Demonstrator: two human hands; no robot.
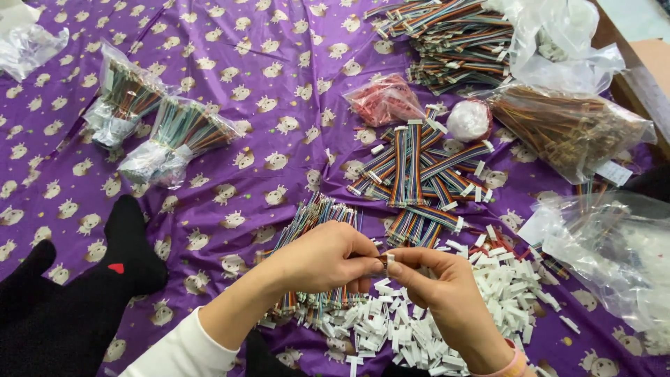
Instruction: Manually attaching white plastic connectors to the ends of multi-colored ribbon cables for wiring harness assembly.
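Left hand (322, 257) and right hand (436, 286) meet fingertip to fingertip, both pinched shut on a small white connector (388, 260) on a ribbon cable end, above the pile of white connector housings (447, 314). Cable colours mostly hidden by fingers

Work surface: purple patterned cloth under even, diffuse light.

The purple cloth (230, 56) covers nearly the whole view and carries a repeating print of small cream cartoon animals and pale dots. Its surface is creased, with shallow folds running across the left and centre. A brown cardboard edge (645, 70) borders the cloth at the upper right corner, with a pale surface beyond it. Illumination is soft and uniform; shadows are faint. No wall, window or furniture is visible.
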